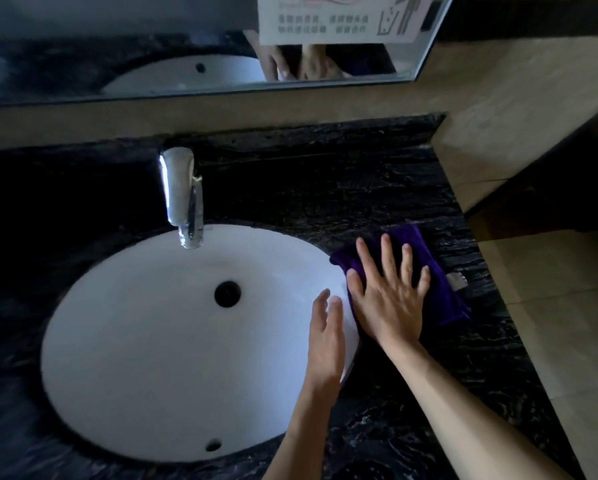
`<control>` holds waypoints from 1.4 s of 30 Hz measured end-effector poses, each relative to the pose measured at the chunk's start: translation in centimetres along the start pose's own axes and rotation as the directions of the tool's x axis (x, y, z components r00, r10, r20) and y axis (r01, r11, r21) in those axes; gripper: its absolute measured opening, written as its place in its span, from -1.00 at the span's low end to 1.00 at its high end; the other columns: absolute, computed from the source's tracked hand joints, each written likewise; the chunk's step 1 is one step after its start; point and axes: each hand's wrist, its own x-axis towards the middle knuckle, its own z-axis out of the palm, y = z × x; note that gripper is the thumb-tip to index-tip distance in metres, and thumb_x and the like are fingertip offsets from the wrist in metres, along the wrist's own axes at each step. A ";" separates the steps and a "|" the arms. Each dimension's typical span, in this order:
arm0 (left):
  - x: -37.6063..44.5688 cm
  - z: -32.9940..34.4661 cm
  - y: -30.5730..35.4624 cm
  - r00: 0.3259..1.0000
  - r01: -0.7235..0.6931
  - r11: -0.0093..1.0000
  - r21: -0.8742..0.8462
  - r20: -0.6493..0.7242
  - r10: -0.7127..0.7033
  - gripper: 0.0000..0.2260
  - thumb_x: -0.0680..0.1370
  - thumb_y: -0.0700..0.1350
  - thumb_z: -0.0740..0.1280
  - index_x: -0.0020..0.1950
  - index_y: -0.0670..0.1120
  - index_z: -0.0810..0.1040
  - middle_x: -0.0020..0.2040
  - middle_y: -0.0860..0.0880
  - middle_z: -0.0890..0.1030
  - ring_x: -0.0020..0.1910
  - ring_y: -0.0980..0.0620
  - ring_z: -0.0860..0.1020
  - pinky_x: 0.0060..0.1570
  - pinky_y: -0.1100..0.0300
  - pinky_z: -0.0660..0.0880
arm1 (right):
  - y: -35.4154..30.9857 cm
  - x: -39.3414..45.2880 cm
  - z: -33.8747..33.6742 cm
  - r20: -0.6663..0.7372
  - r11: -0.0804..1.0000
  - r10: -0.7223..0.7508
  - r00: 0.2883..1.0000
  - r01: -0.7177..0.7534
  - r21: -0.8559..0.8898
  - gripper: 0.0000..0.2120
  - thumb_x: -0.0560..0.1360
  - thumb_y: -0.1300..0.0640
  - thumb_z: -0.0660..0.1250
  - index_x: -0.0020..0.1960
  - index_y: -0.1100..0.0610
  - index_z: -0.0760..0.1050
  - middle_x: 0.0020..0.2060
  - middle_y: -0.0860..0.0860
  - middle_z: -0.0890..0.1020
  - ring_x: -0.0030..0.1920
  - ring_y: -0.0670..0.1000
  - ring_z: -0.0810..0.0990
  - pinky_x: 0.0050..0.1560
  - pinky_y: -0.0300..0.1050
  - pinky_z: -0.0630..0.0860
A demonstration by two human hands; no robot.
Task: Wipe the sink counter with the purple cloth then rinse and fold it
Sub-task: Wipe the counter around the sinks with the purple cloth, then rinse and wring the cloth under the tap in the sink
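Nearest, the left hand (326, 336) hovered loose-fingered, empty, over the sink (145, 341) bowl's right edge. Just beyond, the right hand (389, 292) pressed flat-fingered on the purple cloth (439, 289), spreading pressure for wiping the counter (325, 188) right of the sink.

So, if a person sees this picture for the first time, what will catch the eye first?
Probably the round white basin set in the dark marbled stone counter, with the chrome tap above it. Next, the right hand pressing flat on the purple cloth beside the basin's right rim, while the left hand hovers open over the basin.
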 end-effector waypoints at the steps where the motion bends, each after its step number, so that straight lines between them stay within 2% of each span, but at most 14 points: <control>1: -0.1 -1.0 0.2 0.998 0.000 1.000 -0.009 -0.059 -0.001 -0.60 0.69 0.12 0.14 0.51 0.06 0.35 0.44 0.13 0.41 0.41 0.16 0.38 0.41 0.17 0.30 | -0.1 0.1 -0.1 0.010 1.000 -0.005 1.000 0.005 -0.007 -0.40 0.59 -0.28 -0.01 0.61 -0.22 0.13 0.64 0.03 0.20 0.62 0.24 0.13 0.51 0.42 0.09; 3: -0.3 -3.3 1.3 0.973 -0.008 0.999 -0.041 -0.233 -0.002 -0.66 0.67 0.12 0.17 0.39 0.05 0.46 0.36 0.01 0.53 0.32 0.03 0.51 0.36 0.01 0.43 | 0.0 0.0 -0.1 0.023 0.999 -0.016 1.000 0.017 -0.027 -0.39 0.59 -0.29 -0.03 0.62 -0.22 0.10 0.64 0.03 0.18 0.63 0.24 0.11 0.51 0.42 0.09; 5: -0.4 -5.8 3.7 0.910 -0.077 0.994 -0.072 -0.414 0.041 -0.77 0.65 0.01 0.18 0.22 -0.02 0.53 0.13 -0.08 0.64 0.12 -0.07 0.62 0.11 0.02 0.56 | 0.1 0.0 -0.2 0.026 0.999 -0.021 0.999 0.021 -0.035 -0.38 0.58 -0.30 -0.05 0.63 -0.21 0.09 0.65 0.03 0.16 0.63 0.24 0.10 0.51 0.41 0.09; 7: -0.7 -8.5 7.0 0.839 -0.205 0.975 -0.085 -0.527 0.131 -0.81 0.66 -0.12 0.17 0.10 -0.08 0.57 -0.08 -0.12 0.69 -0.13 -0.09 0.65 -0.19 0.10 0.54 | 0.2 0.0 -0.2 0.043 0.999 -0.022 0.999 0.023 -0.040 -0.36 0.58 -0.31 -0.08 0.64 -0.20 0.06 0.66 0.02 0.13 0.63 0.24 0.07 0.52 0.41 0.08; 9: -0.7 -10.9 10.4 0.801 -0.310 0.945 -0.109 -0.566 0.197 -0.81 0.65 -0.17 0.17 0.04 -0.13 0.59 -0.22 -0.15 0.67 -0.33 -0.04 0.58 -0.36 0.15 0.46 | 0.2 -0.1 -0.3 0.047 0.999 -0.017 0.999 0.019 -0.048 -0.36 0.58 -0.32 -0.11 0.64 -0.20 0.04 0.66 0.01 0.12 0.64 0.23 0.07 0.52 0.40 0.08; 10: -0.5 -11.9 11.8 0.805 -0.330 0.935 -0.133 -0.556 0.205 -0.81 0.65 -0.16 0.19 0.00 -0.15 0.59 -0.27 -0.14 0.64 -0.40 -0.01 0.52 -0.43 0.16 0.40 | 0.1 -0.1 -0.3 0.044 0.999 -0.013 0.999 0.015 -0.051 -0.36 0.59 -0.32 -0.12 0.64 -0.20 0.04 0.66 0.01 0.12 0.64 0.22 0.06 0.52 0.40 0.08; 12: 0.3 -13.3 13.9 0.860 -0.304 0.926 -0.223 -0.483 0.166 -0.78 0.67 -0.09 0.19 -0.08 -0.15 0.54 -0.37 -0.11 0.56 -0.49 0.01 0.42 -0.48 0.17 0.28 | 0.2 -0.2 -0.2 0.045 0.998 -0.011 0.999 0.013 -0.054 -0.37 0.59 -0.32 -0.14 0.64 -0.22 0.00 0.66 0.00 0.11 0.64 0.21 0.05 0.52 0.40 0.08; 15: 2.2 -14.9 15.2 0.925 -0.240 0.906 -0.350 -0.365 0.104 -0.68 0.70 0.02 0.18 -0.15 -0.14 0.46 -0.43 -0.09 0.50 -0.54 0.06 0.36 -0.50 0.21 0.24 | 0.3 -0.1 -0.1 0.039 0.998 -0.011 0.999 0.013 -0.058 -0.41 0.63 -0.30 -0.13 0.64 -0.23 -0.03 0.66 -0.01 0.10 0.64 0.20 0.05 0.51 0.39 0.09; 17: 3.1 -15.8 15.3 0.941 -0.200 0.930 -0.307 -0.324 0.096 -0.67 0.71 0.01 0.17 -0.16 -0.16 0.44 -0.43 -0.10 0.49 -0.56 0.07 0.34 -0.55 0.24 0.21 | 0.3 -0.1 -0.1 0.040 0.999 -0.003 0.999 0.005 -0.051 -0.43 0.65 -0.29 -0.11 0.64 -0.24 -0.03 0.66 -0.02 0.10 0.64 0.19 0.05 0.51 0.39 0.08; 20: 3.7 -16.6 15.7 0.960 -0.146 0.968 -0.205 -0.264 0.089 -0.71 0.71 -0.04 0.17 -0.07 -0.22 0.49 -0.43 -0.10 0.51 -0.57 0.06 0.34 -0.58 0.27 0.18 | 0.2 -0.1 -0.2 0.045 0.999 0.004 0.999 -0.002 -0.049 -0.42 0.63 -0.30 -0.08 0.63 -0.25 -0.03 0.66 -0.04 0.08 0.65 0.17 0.03 0.53 0.37 0.06; 27: 4.2 -16.7 16.5 0.973 -0.120 0.973 -0.199 -0.217 0.075 -0.65 0.72 -0.06 0.15 -0.13 -0.22 0.52 -0.46 -0.06 0.50 -0.61 0.08 0.31 -0.61 0.33 0.15 | 0.0 -0.2 -0.6 0.079 0.998 0.015 0.997 -0.010 -0.056 -0.39 0.60 -0.31 -0.10 0.63 -0.28 -0.09 0.67 -0.06 0.04 0.65 0.15 -0.02 0.55 0.35 0.04; 31: 4.1 -16.8 16.5 0.973 -0.117 0.973 -0.200 -0.217 0.073 -0.67 0.71 -0.04 0.17 -0.12 -0.21 0.53 -0.46 -0.03 0.49 -0.59 0.09 0.32 -0.59 0.31 0.16 | -0.1 -0.1 -0.7 0.097 0.998 0.010 0.995 -0.004 -0.063 -0.40 0.59 -0.33 -0.14 0.59 -0.30 -0.21 0.67 -0.07 -0.01 0.65 0.14 -0.05 0.55 0.34 0.02; 42: 3.7 -16.3 16.9 0.970 -0.125 0.964 -0.235 -0.233 0.069 -0.65 0.72 -0.09 0.17 -0.21 -0.20 0.48 -0.48 0.00 0.45 -0.61 0.12 0.26 -0.61 0.29 0.12 | -0.4 -0.2 -1.2 0.098 0.998 0.011 0.995 -0.004 -0.069 -0.42 0.63 -0.31 -0.21 0.63 -0.27 -0.16 0.67 -0.06 -0.01 0.66 0.15 -0.06 0.56 0.32 0.01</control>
